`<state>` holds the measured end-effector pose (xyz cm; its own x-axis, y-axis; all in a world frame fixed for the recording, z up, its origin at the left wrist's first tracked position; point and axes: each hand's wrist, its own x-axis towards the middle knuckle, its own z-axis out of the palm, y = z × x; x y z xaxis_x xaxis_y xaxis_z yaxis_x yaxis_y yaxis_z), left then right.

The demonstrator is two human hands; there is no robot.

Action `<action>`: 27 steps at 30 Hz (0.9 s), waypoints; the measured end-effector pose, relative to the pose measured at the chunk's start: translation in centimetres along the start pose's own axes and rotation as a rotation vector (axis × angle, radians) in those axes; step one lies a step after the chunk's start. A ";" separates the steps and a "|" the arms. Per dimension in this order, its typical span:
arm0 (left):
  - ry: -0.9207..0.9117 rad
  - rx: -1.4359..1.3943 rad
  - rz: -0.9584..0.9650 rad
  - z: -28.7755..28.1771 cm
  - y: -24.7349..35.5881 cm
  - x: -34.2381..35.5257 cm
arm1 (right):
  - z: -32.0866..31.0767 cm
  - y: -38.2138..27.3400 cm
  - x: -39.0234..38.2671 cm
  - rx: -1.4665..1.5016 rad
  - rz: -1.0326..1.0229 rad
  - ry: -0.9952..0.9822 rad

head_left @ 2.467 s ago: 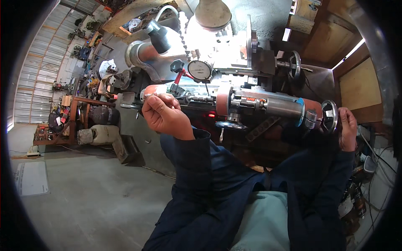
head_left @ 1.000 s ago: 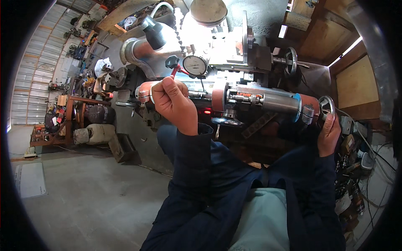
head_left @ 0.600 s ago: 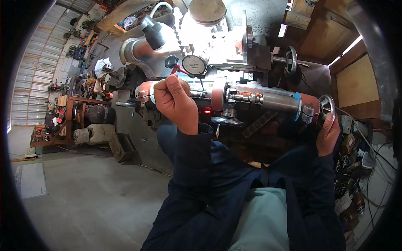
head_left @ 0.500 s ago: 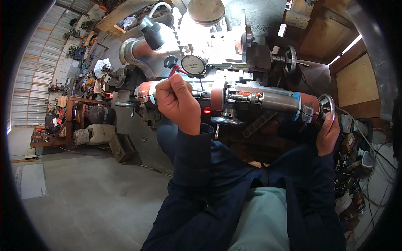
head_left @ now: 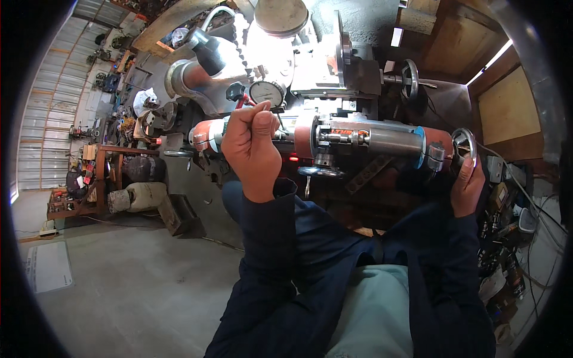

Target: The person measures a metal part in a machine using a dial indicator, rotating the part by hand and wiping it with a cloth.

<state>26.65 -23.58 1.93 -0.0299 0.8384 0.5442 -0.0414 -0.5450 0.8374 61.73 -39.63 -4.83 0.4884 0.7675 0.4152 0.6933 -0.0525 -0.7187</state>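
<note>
At the machine's left end, orange block (head_left: 208, 135): it appears mounted on the long horizontal assembly, and we judge that fitting as done; nothing on it looks loose to us.

Left hand (head_left: 253, 150): we have the thumb pressed against the curled forefinger, the other fingers folded, just in front of the assembly; whether something thin sits in that grip, we cannot tell.

Black knob (head_left: 235, 91): it rises just behind our left hand on a red arm, which seems to carry the gauge, so we take that mounting as done.

Dial gauge (head_left: 267, 93): it faces up toward us, just behind the left hand; we cannot read its needle, so we cannot say whether the reading has settled.

Red-brown ring (head_left: 304, 137): it stands at the middle of the assembly, with a small chrome wheel (head_left: 321, 172) in front that neither of our hands touches.

Steel sleeve (head_left: 395, 143): it lies in line right of the ring, with couplings (head_left: 343, 138) between; all this looks assembled to us.

Handwheel (head_left: 473, 145): it stands at the right end, beyond the blue collar (head_left: 424, 149); we judge the work here as under way.

Right hand (head_left: 467, 188): our grip closes on the handwheel's lower rim, thumb on the near side, so this part seems unfinished.
</note>
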 end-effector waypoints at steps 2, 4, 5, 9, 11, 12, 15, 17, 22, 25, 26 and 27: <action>-0.090 -0.004 -0.004 -0.7 -0.1 0.3 | 0.0 -0.1 0.0 0.001 -0.013 0.003; -0.196 -0.011 -0.008 -1.5 -0.5 1.0 | -0.2 -0.1 0.1 -0.003 -0.023 -0.008; -0.238 -0.029 -0.007 -1.9 -0.6 1.4 | -0.2 0.0 0.1 -0.007 -0.027 -0.019; -0.368 -0.198 -0.037 -3.0 -1.0 2.2 | -1.0 0.8 0.3 0.015 0.008 -0.133; -0.380 -0.311 -0.055 -3.2 -1.3 2.1 | -2.2 2.6 0.5 0.185 0.039 -0.211; -0.369 -0.357 -0.056 -3.4 -1.6 2.0 | -2.6 3.1 0.6 0.272 0.053 -0.250; -0.264 -0.275 0.019 -3.1 -2.7 1.3 | -2.4 3.7 2.1 0.197 -0.022 -0.044; -0.099 -0.146 0.074 -1.6 -2.8 0.1 | -2.5 5.8 2.2 0.006 -0.047 -0.176; 0.442 -0.114 0.426 -0.4 0.7 0.7 | -2.4 6.4 1.5 -0.158 -0.084 -0.280; 0.629 0.138 0.388 -2.7 -0.5 0.8 | -2.6 6.1 1.6 -0.115 -0.044 -0.330; 0.643 0.132 0.347 -2.9 -0.9 0.8 | -3.3 6.5 1.4 -0.054 0.044 -0.378; 0.654 0.135 0.311 -3.2 -1.0 0.8 | -3.8 7.0 1.1 0.015 0.131 -0.427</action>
<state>23.51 -22.36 1.42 -0.6117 0.4495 0.6509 0.1877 -0.7168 0.6715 69.08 -41.61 -7.27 0.3068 0.9502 0.0542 0.6310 -0.1604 -0.7590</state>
